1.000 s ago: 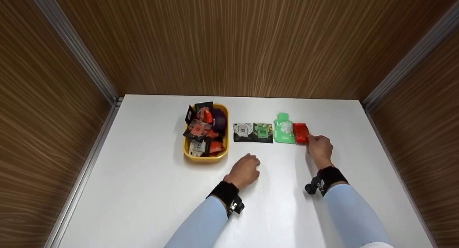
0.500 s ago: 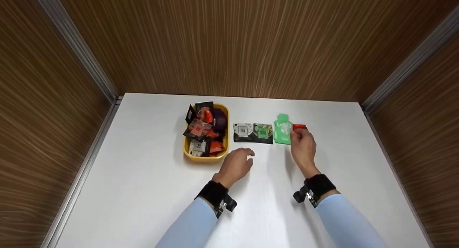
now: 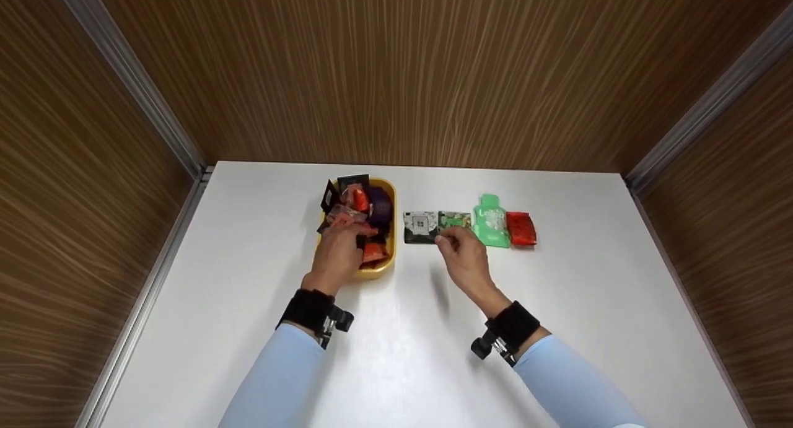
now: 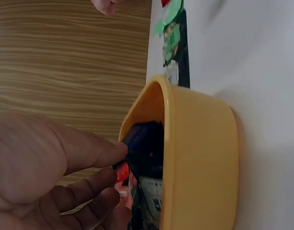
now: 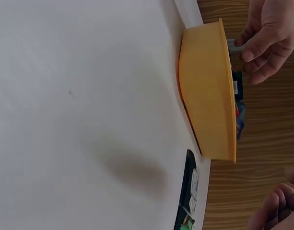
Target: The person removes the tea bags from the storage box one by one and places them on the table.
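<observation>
A yellow bin (image 3: pixel 391 266) is filled with small packets in black, red, white and purple. My left hand (image 3: pixel 337 254) is over its left front part, hiding some of them. In the left wrist view its thumb (image 4: pixel 106 151) and bent fingers stand apart near a dark packet (image 4: pixel 151 194); contact cannot be told. My right hand (image 3: pixel 469 257) hovers with loosely bent fingers that hold nothing, partly covering a green-labelled black packet (image 3: pixel 455 217). That packet lies in a row with a white-and-black packet (image 3: pixel 421 225), a green bottle-shaped pouch (image 3: pixel 492 227) and a red packet (image 3: pixel 521 228).
The white table (image 3: pixel 409 366) is bounded by a wood-grain back wall (image 3: pixel 396 75) and side walls. Metal rails (image 3: pixel 148 118) run along the corners. The bin stands left of the packet row.
My right hand has let go of the red packet, leaving it at the row's right end, and has moved left. My left hand has moved from the table to over the bin.
</observation>
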{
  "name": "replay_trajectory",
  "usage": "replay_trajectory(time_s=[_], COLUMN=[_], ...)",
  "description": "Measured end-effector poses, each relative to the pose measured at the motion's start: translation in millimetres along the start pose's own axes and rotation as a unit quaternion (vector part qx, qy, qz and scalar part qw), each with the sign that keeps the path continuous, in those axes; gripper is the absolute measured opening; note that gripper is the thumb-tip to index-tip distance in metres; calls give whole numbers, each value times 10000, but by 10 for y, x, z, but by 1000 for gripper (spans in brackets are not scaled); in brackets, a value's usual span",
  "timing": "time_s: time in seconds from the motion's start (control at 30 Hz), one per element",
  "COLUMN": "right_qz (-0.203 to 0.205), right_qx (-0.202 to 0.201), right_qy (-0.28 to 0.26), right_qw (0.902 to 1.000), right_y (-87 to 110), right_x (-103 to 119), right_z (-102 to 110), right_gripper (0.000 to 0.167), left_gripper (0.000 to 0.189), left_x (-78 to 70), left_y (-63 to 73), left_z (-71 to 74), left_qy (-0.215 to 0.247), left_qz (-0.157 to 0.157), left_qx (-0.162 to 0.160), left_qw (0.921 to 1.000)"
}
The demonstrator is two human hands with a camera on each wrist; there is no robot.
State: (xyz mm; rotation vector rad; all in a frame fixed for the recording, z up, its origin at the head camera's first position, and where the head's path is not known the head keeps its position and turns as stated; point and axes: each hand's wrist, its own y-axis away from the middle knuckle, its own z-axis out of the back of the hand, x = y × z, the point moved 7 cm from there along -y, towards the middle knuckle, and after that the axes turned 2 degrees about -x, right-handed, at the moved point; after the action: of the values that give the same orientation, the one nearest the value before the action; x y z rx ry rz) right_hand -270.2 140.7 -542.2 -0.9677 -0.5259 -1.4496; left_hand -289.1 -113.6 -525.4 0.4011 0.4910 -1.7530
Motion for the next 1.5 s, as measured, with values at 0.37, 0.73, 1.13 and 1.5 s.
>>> replay_trajectory(time_s=[0.37, 0.73, 1.13, 1.5], right_qz=[214, 231, -88, -1420], right_qx=[493, 453, 612, 1181], right_qy=[-51, -87, -334, -2164], right_qw=[9985, 9987, 9975, 9587], right_y=[111, 139, 115, 25], right_x=[153, 117, 110, 180], right_z=[-328, -343, -345, -408], right_gripper=[10, 11, 11, 32], left_gripper=[21, 18, 13, 9], left_x=[229, 247, 55, -227], left_y=[-71, -184, -144, 53], left_z=[25, 24, 195, 172], left_qy=[-1304, -1421, -819, 789], left_qz=[119, 271, 77, -987], left_qx=[-507, -579, -1734, -2855], left_qw=[9901, 9878, 9814, 9500])
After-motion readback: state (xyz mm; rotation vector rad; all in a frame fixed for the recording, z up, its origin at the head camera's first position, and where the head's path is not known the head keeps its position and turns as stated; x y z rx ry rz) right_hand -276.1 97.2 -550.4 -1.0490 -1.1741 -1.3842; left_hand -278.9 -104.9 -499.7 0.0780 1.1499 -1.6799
